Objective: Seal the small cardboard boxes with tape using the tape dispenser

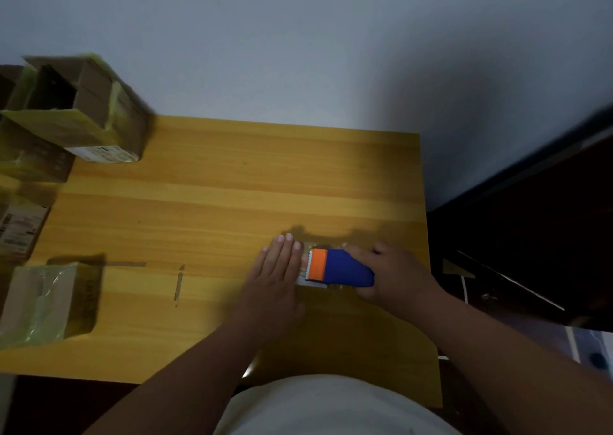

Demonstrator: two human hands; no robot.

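Lower-right centre: right hand [394, 273] grips tape dispenser [338, 267], blade end pointing frame-left. Left hand [277, 273] lies flat, fingers straight, on the small box [306, 280] just beyond the blade.

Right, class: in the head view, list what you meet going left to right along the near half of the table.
Tape-wrapped box → strip of tape stuck to the table → left hand lying flat → blue and orange tape dispenser → right hand gripping it.

Box [313, 280] on table [212, 202] between left hand [277, 268] and dispenser [341, 267]; 5 boxes [83, 116] far left.
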